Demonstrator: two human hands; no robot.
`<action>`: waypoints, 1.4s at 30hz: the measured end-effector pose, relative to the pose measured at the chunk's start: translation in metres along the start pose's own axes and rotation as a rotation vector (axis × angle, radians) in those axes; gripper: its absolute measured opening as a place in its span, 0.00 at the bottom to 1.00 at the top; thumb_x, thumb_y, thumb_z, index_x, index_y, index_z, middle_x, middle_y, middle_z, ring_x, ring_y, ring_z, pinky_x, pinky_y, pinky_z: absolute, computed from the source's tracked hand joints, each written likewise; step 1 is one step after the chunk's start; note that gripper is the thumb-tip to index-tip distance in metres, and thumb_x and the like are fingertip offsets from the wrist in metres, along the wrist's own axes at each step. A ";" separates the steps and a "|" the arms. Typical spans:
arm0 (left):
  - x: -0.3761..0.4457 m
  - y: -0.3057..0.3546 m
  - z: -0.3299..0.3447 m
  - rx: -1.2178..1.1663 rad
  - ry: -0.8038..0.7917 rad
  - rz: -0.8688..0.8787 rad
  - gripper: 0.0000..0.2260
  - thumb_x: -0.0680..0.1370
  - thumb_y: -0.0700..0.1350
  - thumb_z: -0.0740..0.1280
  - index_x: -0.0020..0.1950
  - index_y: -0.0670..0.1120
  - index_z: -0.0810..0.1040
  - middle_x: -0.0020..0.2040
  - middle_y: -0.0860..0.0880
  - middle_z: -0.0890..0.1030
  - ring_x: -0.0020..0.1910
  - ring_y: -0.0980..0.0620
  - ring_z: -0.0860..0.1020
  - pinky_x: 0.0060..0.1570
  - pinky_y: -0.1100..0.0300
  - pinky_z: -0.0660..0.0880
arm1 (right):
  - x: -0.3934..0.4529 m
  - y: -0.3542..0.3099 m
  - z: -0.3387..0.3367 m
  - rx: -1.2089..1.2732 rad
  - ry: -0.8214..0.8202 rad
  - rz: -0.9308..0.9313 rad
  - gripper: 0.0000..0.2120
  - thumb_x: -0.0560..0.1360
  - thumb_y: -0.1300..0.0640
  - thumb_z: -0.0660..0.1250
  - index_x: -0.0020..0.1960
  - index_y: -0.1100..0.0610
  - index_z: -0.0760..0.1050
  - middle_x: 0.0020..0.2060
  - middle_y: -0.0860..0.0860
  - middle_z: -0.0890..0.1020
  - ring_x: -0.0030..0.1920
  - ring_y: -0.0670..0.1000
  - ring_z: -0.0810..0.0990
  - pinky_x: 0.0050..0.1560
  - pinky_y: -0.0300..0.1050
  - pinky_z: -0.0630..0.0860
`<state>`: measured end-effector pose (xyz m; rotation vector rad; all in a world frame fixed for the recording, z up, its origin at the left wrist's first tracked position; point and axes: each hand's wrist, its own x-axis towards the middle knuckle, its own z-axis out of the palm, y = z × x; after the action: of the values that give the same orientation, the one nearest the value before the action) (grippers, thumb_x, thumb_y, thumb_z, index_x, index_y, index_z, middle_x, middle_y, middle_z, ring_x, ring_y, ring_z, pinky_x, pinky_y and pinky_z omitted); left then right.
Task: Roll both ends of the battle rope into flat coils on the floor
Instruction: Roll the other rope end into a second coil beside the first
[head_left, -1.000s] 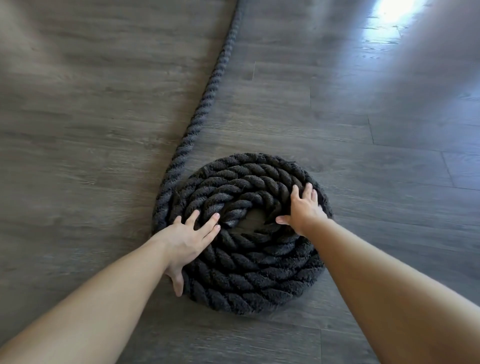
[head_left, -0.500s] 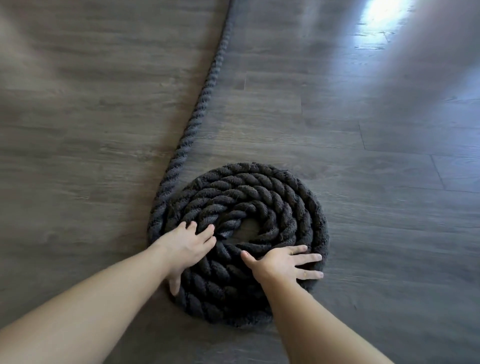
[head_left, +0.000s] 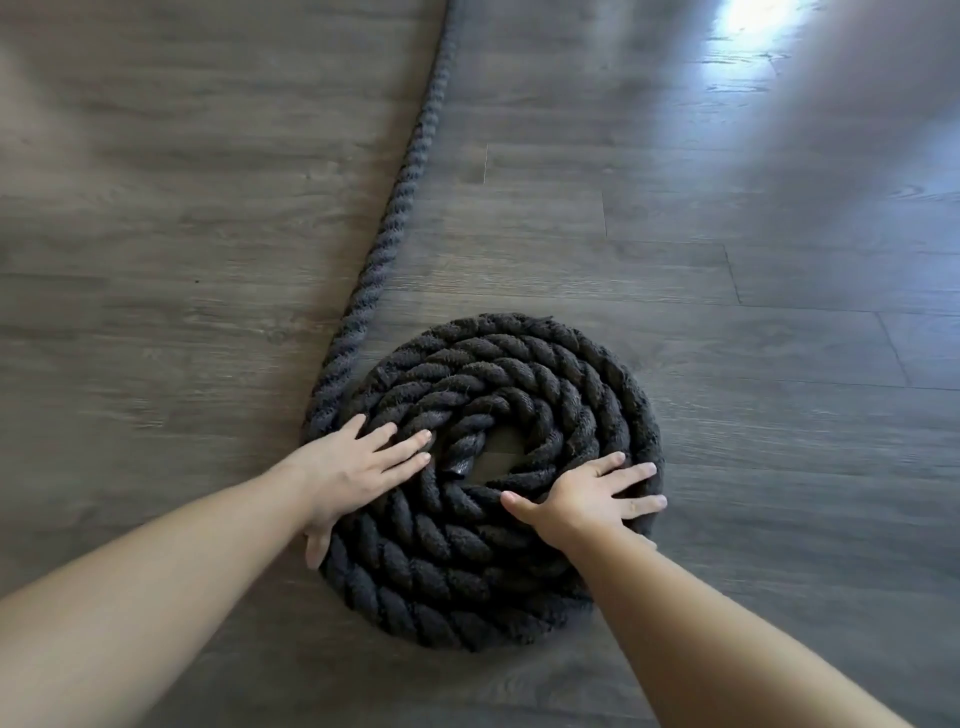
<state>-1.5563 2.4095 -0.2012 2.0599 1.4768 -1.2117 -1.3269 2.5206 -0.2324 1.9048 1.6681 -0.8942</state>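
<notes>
A thick black battle rope lies wound into a flat coil of several turns on the floor, with a small gap at its centre. The free rope runs from the coil's left edge away to the top of the view. My left hand presses flat on the coil's left side, fingers straight toward the centre, thumb down over the outer edge. On the coil's lower right side my right hand lies flat, fingers spread and pointing right.
The floor is dark grey wood-look planks all around the coil. A bright patch of light falls on it at the top right.
My right hand has moved from the coil's upper right to its lower right, fingers now pointing right. The coil has turned slightly. My left hand stays on the left side.
</notes>
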 end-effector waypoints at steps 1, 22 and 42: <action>0.001 -0.003 0.000 -0.014 0.004 0.017 0.75 0.56 0.64 0.82 0.78 0.44 0.27 0.78 0.43 0.26 0.80 0.36 0.45 0.76 0.37 0.53 | 0.004 -0.002 -0.003 -0.019 0.000 -0.013 0.77 0.55 0.23 0.72 0.77 0.63 0.29 0.75 0.65 0.29 0.74 0.75 0.36 0.65 0.80 0.55; 0.035 -0.006 0.007 -0.243 0.216 -0.154 0.73 0.56 0.83 0.64 0.77 0.40 0.28 0.77 0.39 0.27 0.79 0.33 0.46 0.63 0.25 0.64 | 0.065 -0.080 -0.067 -0.189 0.142 -0.144 0.66 0.63 0.29 0.73 0.80 0.55 0.32 0.78 0.60 0.32 0.78 0.66 0.37 0.70 0.76 0.52; 0.071 -0.146 -0.038 0.003 0.149 0.064 0.71 0.57 0.67 0.80 0.78 0.58 0.27 0.79 0.44 0.28 0.79 0.38 0.35 0.71 0.26 0.40 | 0.030 -0.115 -0.011 -0.030 0.004 0.121 0.70 0.64 0.30 0.74 0.76 0.70 0.32 0.77 0.66 0.34 0.77 0.64 0.31 0.73 0.71 0.53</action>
<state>-1.6619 2.5377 -0.2050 2.2243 1.4606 -1.0565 -1.4359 2.5681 -0.2371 1.9653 1.5409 -0.8140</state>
